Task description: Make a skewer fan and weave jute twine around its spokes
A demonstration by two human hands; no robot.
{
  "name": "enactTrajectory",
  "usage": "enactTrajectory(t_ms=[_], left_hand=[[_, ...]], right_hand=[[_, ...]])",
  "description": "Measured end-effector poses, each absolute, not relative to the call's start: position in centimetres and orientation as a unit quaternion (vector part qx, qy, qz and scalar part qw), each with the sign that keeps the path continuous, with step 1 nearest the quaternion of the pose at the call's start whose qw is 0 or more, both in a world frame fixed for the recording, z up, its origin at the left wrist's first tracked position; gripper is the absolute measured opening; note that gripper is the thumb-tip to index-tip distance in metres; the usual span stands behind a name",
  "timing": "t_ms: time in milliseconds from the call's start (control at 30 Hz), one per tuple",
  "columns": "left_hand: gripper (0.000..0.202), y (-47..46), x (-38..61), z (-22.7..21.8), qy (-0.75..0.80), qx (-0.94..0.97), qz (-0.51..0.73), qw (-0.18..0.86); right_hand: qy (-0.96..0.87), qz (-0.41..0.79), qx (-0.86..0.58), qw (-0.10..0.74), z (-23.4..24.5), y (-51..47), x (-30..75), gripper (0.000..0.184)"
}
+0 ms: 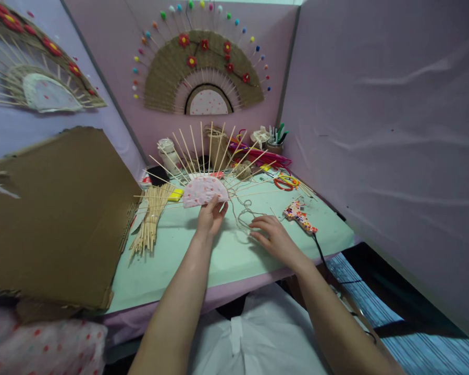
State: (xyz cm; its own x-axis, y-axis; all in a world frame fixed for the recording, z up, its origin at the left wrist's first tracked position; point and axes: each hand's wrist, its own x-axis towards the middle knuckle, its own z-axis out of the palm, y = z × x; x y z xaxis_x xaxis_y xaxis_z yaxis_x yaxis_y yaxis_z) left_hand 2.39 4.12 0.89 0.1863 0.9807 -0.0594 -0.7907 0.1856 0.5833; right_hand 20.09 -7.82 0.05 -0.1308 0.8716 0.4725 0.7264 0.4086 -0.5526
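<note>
A half-round fan base (203, 190), covered in pink dotted cloth, has thin wooden sticks (201, 146) spreading from its curved edge. My left hand (211, 214) grips it at the lower edge, thumb on the front, and holds it up above the table. Loose twine (245, 212) curls over the tabletop to the right of the fan base. Over the twine's right side is my right hand (271, 234), its fingers stretched and apart. Whether any fingertip touches the twine I cannot tell. A flower-patterned glue gun (300, 215) lies to the right of that hand.
A bundle of sticks (152, 213) and a yellow block (175, 195) lie on the left, beside a large cardboard sheet (54, 219). Behind stand a jar (169, 156), a twine ball (242, 170) and a pen cup (275, 146). A finished fan (160, 78) hangs on the wall.
</note>
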Motion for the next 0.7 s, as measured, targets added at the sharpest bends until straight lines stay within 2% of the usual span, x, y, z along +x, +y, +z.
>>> enactTrajectory(t_ms=[100,167,333,500,700], left_hand=[[0.012,4.0,2.2,1.1,0.197,0.206,0.575,0.767],[0.01,3.7,2.0,1.3,0.184,0.211,0.554,0.784],[0.024,2.7,1.7,1.8,0.118,0.257,0.503,0.817],[0.022,2.0,1.8,2.2,0.075,0.299,0.487,0.817],[0.022,2.0,1.9,2.2,0.111,0.31,0.501,0.8]], right_hand=[[-0.736,0.079,-0.541,0.398,0.1,-8.7,20.5,0.023],[-0.715,0.07,-0.545,0.432,0.6,-9.2,20.8,0.02],[-0.656,0.07,-0.546,0.517,1.3,-9.2,20.8,0.013],[-0.647,0.099,-0.531,0.539,1.0,-8.6,19.2,0.012],[-0.656,0.138,-0.492,0.556,1.7,-8.4,16.5,0.012]])
